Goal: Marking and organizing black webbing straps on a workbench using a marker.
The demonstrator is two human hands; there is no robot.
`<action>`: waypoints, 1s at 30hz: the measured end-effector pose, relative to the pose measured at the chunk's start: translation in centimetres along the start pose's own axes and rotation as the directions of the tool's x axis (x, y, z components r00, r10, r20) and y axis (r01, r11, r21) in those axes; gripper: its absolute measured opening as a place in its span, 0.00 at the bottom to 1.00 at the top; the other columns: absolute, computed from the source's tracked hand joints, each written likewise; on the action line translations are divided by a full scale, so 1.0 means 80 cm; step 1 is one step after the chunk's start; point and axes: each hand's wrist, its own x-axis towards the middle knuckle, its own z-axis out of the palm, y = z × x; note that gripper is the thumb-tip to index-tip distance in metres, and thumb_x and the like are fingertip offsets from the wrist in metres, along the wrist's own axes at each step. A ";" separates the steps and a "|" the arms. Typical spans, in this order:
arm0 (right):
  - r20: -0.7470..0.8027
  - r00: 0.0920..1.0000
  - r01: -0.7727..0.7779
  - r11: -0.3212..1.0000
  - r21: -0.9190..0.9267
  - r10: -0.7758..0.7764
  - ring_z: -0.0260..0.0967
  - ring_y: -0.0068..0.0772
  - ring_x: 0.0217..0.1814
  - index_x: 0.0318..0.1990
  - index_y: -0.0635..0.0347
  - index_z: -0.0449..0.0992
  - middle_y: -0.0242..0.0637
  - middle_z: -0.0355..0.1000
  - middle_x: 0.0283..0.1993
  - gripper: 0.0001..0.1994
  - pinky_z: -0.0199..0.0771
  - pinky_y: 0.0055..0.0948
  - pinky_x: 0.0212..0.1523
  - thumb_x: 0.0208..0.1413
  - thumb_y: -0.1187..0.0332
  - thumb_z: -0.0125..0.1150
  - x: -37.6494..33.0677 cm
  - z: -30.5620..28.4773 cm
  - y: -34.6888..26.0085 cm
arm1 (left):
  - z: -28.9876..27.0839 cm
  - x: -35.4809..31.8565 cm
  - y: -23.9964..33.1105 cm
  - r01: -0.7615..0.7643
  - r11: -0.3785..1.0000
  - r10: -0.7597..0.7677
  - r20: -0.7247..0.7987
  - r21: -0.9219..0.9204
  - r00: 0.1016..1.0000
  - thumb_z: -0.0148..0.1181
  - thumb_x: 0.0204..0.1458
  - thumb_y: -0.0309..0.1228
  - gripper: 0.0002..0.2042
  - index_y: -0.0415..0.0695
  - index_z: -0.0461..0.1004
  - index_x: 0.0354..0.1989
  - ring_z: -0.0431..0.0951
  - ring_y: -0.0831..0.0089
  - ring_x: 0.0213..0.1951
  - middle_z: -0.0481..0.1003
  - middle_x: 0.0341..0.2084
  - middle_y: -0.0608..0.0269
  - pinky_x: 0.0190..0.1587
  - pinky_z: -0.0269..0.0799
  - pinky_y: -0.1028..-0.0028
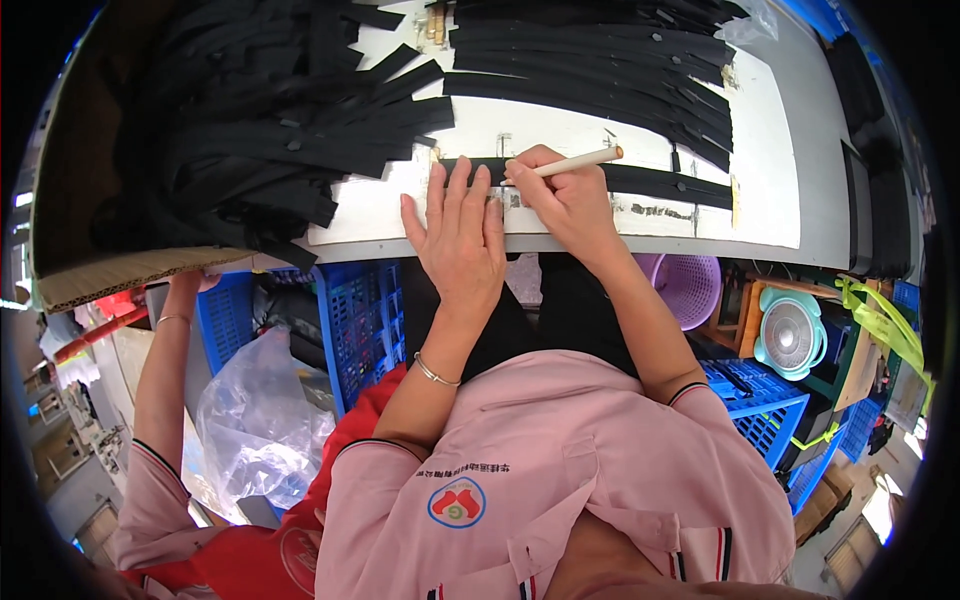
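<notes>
A narrow black fabric strip (650, 181) lies crosswise on a white board (765, 170) that bears dark marks and bits of tape. My left hand (460, 240) rests flat with outstretched fingers, the fingertips pressing on the strip's left part. Just to its right, my right hand (570, 205) grips a slim white pencil (585, 160) with a brown end. The pencil slants down to the left, its tip at the strip near my left fingers. Whether the tip touches the cloth, I cannot tell.
Black strips (590, 85) lie in rows at the board's far side. A big heap of loose strips (240, 130) sits left, beside cardboard (130, 280). Below the table are blue crates (355, 330) and a purple basket (688, 290). A co-worker's arm (175, 370) reaches in at left.
</notes>
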 end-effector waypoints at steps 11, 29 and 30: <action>-0.302 0.953 0.022 0.986 0.167 0.029 0.64 0.13 0.25 0.34 0.66 0.82 0.27 0.73 0.25 0.10 0.62 0.18 0.27 0.65 0.70 0.59 -0.022 -0.073 0.007 | 0.001 0.000 -0.001 0.002 1.000 -0.002 0.002 0.020 1.000 0.59 0.63 0.31 0.15 0.45 0.79 0.57 0.67 0.56 0.70 0.76 0.62 0.59 0.75 0.41 0.47; -0.316 0.948 -0.026 1.000 0.008 0.027 0.62 0.14 0.22 0.35 0.62 0.82 0.27 0.71 0.20 0.09 0.61 0.22 0.24 0.65 0.66 0.63 -0.027 -0.104 0.035 | 0.043 0.038 0.086 -0.150 0.896 0.180 0.033 -0.419 0.983 0.70 0.52 0.25 0.10 0.42 0.84 0.44 0.77 0.62 0.47 0.80 0.44 0.62 0.57 0.66 0.62; -0.315 0.948 -0.038 0.999 -0.003 0.035 0.62 0.14 0.22 0.35 0.62 0.82 0.27 0.71 0.20 0.09 0.61 0.22 0.24 0.65 0.66 0.63 -0.027 -0.104 0.036 | 0.046 0.041 0.088 -0.163 0.905 0.180 0.008 -0.392 0.984 0.70 0.51 0.25 0.08 0.42 0.83 0.40 0.76 0.63 0.45 0.79 0.41 0.63 0.54 0.66 0.62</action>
